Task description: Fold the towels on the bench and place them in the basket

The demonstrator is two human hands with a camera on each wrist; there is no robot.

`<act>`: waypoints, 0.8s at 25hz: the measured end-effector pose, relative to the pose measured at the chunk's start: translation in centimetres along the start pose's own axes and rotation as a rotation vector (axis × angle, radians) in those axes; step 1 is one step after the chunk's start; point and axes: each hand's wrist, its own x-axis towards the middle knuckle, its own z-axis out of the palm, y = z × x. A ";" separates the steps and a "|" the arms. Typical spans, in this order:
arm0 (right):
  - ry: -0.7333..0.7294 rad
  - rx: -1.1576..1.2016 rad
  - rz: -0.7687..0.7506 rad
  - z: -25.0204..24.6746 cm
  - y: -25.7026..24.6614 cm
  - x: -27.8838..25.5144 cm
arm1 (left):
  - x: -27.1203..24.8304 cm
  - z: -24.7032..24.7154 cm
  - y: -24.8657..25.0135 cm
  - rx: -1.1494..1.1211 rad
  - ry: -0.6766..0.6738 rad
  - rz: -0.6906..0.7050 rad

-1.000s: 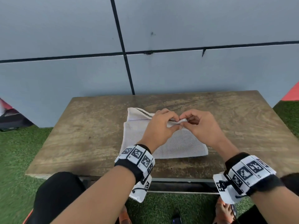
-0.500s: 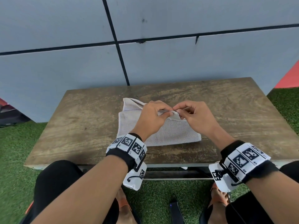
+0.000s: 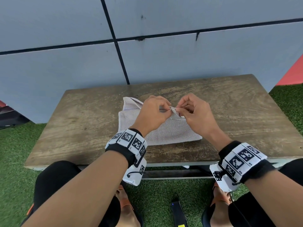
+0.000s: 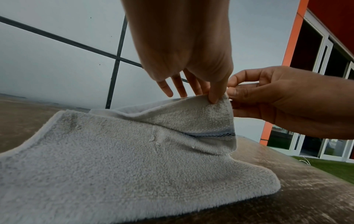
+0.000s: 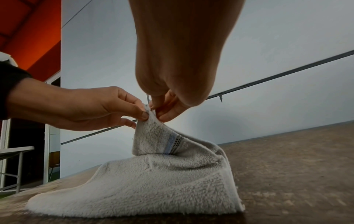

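Head: towel (image 3: 165,133) lies mid-bench (image 3: 82,122), left hand (image 3: 152,115) and right hand (image 3: 195,115) both pinching one raised corner. Left wrist: thumb on the lifted edge, striped band showing below. Right wrist: both pinches meet at the corner peak, rest of towel flat.

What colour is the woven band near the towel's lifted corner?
Light blue with a dark dotted line, on the pale grey towel; clearest in the right wrist view.
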 end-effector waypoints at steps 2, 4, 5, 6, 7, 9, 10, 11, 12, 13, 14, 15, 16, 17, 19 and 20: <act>0.011 0.009 -0.003 0.1 0.0 0.0 | 0.1 -0.1 -0.1 0.004 -0.016 0.014; 0.041 0.021 0.008 0.1 0.0 0.1 | 0.2 -0.1 0.0 0.008 -0.028 0.017; 0.055 0.031 0.015 0.1 0.1 0.1 | 0.2 -0.2 0.1 0.010 -0.033 0.016; 0.061 0.040 0.015 0.1 0.0 0.1 | 0.1 -0.2 0.2 0.010 -0.033 0.011; 0.064 0.044 0.009 0.1 0.0 0.0 | 0.1 -0.3 0.3 0.008 -0.031 0.006; 0.063 0.043 0.006 0.1 0.0 0.0 | 0.1 -0.3 0.5 -0.001 -0.026 -0.003; 0.060 0.040 0.008 0.1 0.1 0.0 | 0.0 -0.3 0.5 -0.004 -0.024 -0.008; 0.052 0.040 0.004 0.0 0.1 -0.1 | 0.0 -0.3 0.6 -0.008 -0.022 -0.012; 0.040 0.040 -0.006 -0.1 0.1 -0.1 | -0.1 -0.4 0.6 -0.013 -0.018 -0.015; 0.017 0.045 -0.016 -0.1 0.2 -0.1 | -0.1 -0.4 0.5 -0.017 -0.015 -0.019; -0.012 0.047 -0.021 -0.2 0.2 -0.1 | 0.0 -0.5 0.4 -0.020 -0.011 -0.025; -0.042 0.048 -0.018 -0.2 0.2 -0.1 | 0.0 -0.5 0.4 -0.025 -0.008 -0.031; -0.069 0.038 -0.018 -0.2 0.2 -0.2 | 0.0 -0.4 0.3 -0.032 -0.006 -0.033; -0.088 0.017 -0.034 -0.1 0.3 -0.2 | 0.0 -0.4 0.4 -0.036 -0.011 -0.034; -0.078 -0.059 -0.102 0.2 0.5 -0.3 | 0.0 -0.2 0.5 -0.026 -0.036 -0.021; -0.066 -0.091 -0.139 0.2 0.6 -0.3 | 0.0 -0.2 0.5 -0.023 -0.055 -0.016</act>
